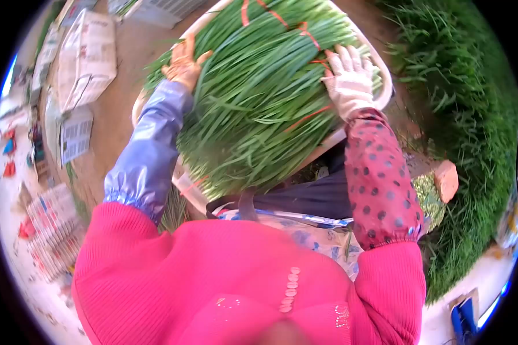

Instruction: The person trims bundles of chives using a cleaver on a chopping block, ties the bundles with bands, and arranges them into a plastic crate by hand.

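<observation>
Bundles of long green garlic chives (pixel 259 103) fill a pale plastic crate (pixel 385 86) in front of my body. Thin red ties (pixel 309 35) circle some of the bundles. My left hand (pixel 184 66) rests at the left side of the heap, fingers spread and pressed on the leaves. On the right, my right hand (pixel 351 80), in a white glove, lies flat over the pale stem ends near the crate's rim, its fingers extended. Neither hand is wrapped around a bundle.
A thick strip of green leafy plants (pixel 466 132) runs along the right. An orange-red block (pixel 446 181) sits by my right sleeve. At left stand a white wrapped bale (pixel 87 60) and a stack of printed sheets (pixel 54 224) on the ground.
</observation>
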`<state>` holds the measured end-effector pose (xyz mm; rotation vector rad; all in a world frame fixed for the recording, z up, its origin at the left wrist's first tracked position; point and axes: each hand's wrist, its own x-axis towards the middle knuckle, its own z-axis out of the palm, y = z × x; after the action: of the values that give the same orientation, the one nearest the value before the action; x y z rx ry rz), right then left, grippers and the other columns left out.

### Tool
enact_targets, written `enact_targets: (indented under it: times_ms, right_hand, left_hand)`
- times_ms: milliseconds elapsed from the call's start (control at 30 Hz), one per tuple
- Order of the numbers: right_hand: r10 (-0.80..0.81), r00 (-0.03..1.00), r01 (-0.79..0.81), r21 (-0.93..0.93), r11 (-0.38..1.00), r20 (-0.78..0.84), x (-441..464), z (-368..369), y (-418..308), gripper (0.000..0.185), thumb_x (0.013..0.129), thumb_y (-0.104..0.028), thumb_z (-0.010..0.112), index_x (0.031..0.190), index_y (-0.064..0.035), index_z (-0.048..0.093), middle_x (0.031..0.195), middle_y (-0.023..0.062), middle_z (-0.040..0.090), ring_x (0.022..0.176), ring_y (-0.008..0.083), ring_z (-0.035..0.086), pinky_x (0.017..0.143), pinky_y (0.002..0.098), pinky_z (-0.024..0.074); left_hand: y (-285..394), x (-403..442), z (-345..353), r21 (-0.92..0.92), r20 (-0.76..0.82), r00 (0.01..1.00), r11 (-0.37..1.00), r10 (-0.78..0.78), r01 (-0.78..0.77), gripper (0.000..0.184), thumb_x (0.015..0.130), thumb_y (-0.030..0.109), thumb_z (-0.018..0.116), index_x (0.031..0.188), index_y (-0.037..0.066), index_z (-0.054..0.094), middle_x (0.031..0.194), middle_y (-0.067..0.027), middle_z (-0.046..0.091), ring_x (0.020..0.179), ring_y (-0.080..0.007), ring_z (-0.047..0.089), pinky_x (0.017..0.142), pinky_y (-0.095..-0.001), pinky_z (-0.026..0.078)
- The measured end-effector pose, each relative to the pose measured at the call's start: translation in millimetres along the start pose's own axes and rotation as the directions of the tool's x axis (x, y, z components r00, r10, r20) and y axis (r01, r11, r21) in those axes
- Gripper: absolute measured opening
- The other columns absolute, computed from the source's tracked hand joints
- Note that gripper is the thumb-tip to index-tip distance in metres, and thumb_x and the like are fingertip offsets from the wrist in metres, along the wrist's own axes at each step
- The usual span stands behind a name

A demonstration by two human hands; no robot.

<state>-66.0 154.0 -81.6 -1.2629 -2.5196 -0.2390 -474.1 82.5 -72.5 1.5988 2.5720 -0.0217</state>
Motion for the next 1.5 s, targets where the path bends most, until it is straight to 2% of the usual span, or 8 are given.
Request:
enact_targets:
  times_ms: [133, 500, 767, 1000, 1167, 1300, 1367, 1500]
  right_hand:
    - [0.095, 0.994, -0.091, -0.087, 0.992, 0.052, -7.9, -28.0, -34.5, 0.050, 0.091, -0.040, 0.060, 0.133, -0.0140, 0.059, 0.145, 0.0081, 0.051, 0.137, 0.0264, 0.044, 0.110, 0.0629, 0.0256]
    - [-0.512, 0.831, 0.344, 0.524, 0.779, 0.216, -47.0, -62.8, -195.4, 0.047, 0.075, -0.034, 0.075, 0.114, -0.0107, 0.063, 0.123, 0.0119, 0.059, 0.126, 0.0313, 0.048, 0.113, 0.0648, 0.0221]
    - [-0.545, 0.775, 0.362, 0.480, 0.799, 0.322, -58.6, -53.0, -199.2, 0.060, 0.072, -0.039, 0.077, 0.120, -0.0079, 0.062, 0.126, 0.0144, 0.059, 0.130, 0.0324, 0.045, 0.114, 0.0696, 0.0135]
    - [-0.498, 0.770, 0.338, 0.407, 0.848, 0.398, -67.8, -53.7, -212.4, 0.064, 0.066, -0.032, 0.079, 0.121, -0.0049, 0.060, 0.135, 0.0192, 0.053, 0.135, 0.0383, 0.040, 0.112, 0.0702, 0.0171]
    - [-0.473, 0.719, 0.307, 0.378, 0.873, 0.509, -62.7, -59.0, -217.7, 0.058, 0.074, -0.035, 0.073, 0.122, -0.0069, 0.060, 0.136, 0.0170, 0.053, 0.137, 0.0370, 0.038, 0.116, 0.0687, 0.0109]
    - [-0.487, 0.822, 0.355, 0.404, 0.843, 0.294, -68.8, -45.3, -216.7, 0.058, 0.069, -0.034, 0.077, 0.118, -0.0063, 0.062, 0.129, 0.0170, 0.057, 0.133, 0.0362, 0.041, 0.115, 0.0685, 0.0143]
    - [-0.497, 0.841, 0.373, 0.436, 0.819, 0.215, -68.0, -43.9, -214.3, 0.059, 0.067, -0.032, 0.079, 0.117, -0.0059, 0.063, 0.128, 0.0172, 0.057, 0.131, 0.0361, 0.043, 0.114, 0.0685, 0.0167]
    - [-0.484, 0.813, 0.331, 0.428, 0.841, 0.323, -70.5, -46.7, -212.1, 0.058, 0.067, -0.033, 0.079, 0.116, -0.0065, 0.064, 0.126, 0.0176, 0.059, 0.128, 0.0362, 0.047, 0.114, 0.0676, 0.0182]
  left_hand:
    - [-0.7, -2.8, -5.8, -0.056, 0.057, 0.998, 0.998, 0.026, -0.023, 0.088, 0.092, 0.071, 0.045, 0.159, 0.024, 0.014, 0.162, -0.0087, 0.022, 0.151, -0.0273, 0.019, 0.110, -0.0620, 0.029]
    - [-53.6, -14.5, -19.2, -0.288, 0.171, 0.982, 0.957, 0.079, -0.027, 0.091, 0.092, 0.067, 0.051, 0.159, 0.015, 0.017, 0.159, -0.0256, 0.025, 0.147, -0.0402, 0.024, 0.120, -0.0414, 0.023]
    - [-21.9, -44.7, 9.0, -0.155, 0.070, 0.984, 0.973, -0.164, 0.173, 0.090, 0.091, 0.073, 0.042, 0.160, 0.025, 0.011, 0.163, -0.0067, 0.024, 0.147, -0.0281, 0.028, 0.108, -0.0704, 0.026]
    - [-17.8, -55.2, -24.9, -0.132, 0.200, 0.963, 0.969, -0.181, 0.209, 0.084, 0.094, 0.066, 0.045, 0.159, 0.021, 0.015, 0.158, -0.0120, 0.033, 0.146, -0.0290, 0.030, 0.109, -0.0598, 0.032]
    - [-56.5, -34.8, -100.2, -0.055, 0.228, 0.973, 0.998, -0.019, 0.032, 0.064, 0.090, 0.054, 0.058, 0.133, 0.006, 0.054, 0.122, -0.0216, 0.065, 0.113, -0.0377, 0.062, 0.095, -0.0460, 0.049]
    - [-18.6, -51.9, -175.2, -0.128, 0.074, 0.980, 0.976, 0.185, -0.174, 0.081, 0.084, 0.059, 0.066, 0.146, 0.012, 0.041, 0.128, -0.0227, 0.061, 0.120, -0.0379, 0.058, 0.095, -0.0509, 0.047]
    - [5.7, -58.7, -143.8, 0.025, -0.110, 0.860, 0.866, 0.498, -0.499, 0.101, 0.074, 0.062, 0.074, 0.154, 0.018, 0.031, 0.147, -0.0210, 0.046, 0.136, -0.0392, 0.043, 0.101, -0.0613, 0.039]
    - [46.8, -113.7, -79.9, 0.162, 0.278, 0.703, 0.690, 0.654, -0.706, 0.130, 0.060, 0.067, 0.080, 0.160, 0.026, 0.006, 0.161, -0.0180, 0.024, 0.147, -0.0454, 0.021, 0.102, -0.0762, 0.026]
